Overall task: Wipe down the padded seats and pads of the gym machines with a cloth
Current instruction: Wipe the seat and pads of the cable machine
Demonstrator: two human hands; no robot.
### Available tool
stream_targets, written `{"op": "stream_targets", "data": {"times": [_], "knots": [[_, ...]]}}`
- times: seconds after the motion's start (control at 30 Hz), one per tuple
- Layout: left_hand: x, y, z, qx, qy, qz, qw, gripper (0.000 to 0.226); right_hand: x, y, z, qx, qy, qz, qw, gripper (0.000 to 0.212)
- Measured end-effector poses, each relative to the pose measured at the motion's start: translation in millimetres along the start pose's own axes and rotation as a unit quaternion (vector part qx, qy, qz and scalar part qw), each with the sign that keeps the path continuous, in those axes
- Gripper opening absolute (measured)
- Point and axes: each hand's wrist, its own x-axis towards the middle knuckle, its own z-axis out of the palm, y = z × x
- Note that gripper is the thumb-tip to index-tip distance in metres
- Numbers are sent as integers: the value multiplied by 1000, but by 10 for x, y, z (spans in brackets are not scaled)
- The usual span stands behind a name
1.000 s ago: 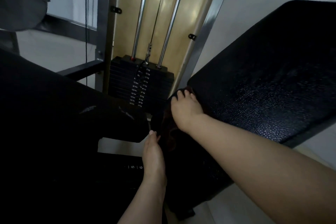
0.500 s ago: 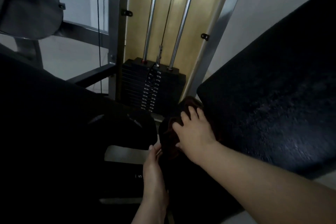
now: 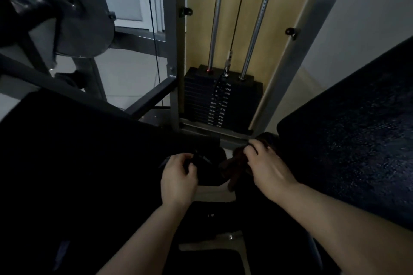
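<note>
A dark brown cloth [image 3: 235, 166] hangs bunched in my right hand [image 3: 268, 168], just off the near left corner of the big black textured pad [image 3: 348, 145] on the right. My left hand [image 3: 178, 176] curls its fingers over the near edge of the second black pad [image 3: 78, 152] on the left. The two hands are a short gap apart, with the cloth between them. The scene is dim, so the cloth's lower folds blend into the dark machine parts below.
The weight stack [image 3: 220, 98] with two chrome guide rods [image 3: 215, 18] and a cable stands straight ahead inside a grey steel frame [image 3: 175, 51]. A grey cam plate [image 3: 73, 13] sits upper left. Pale floor tiles show behind the frame.
My right hand has slid off the right pad's corner toward me, gathering the cloth. My left hand has moved up onto the left pad's edge and curled. The view has tilted down.
</note>
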Motion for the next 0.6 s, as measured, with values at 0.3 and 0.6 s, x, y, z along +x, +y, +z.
{"op": "stream_targets", "data": {"times": [0.3,0.6], "knots": [[310,-240,-590,236,-42,123,963,30,8,-309,-18,461,44,237,854,34],[505,-472,-510,461,-144,101,870,68,184,-604,159,726,22,343,596,58]]}}
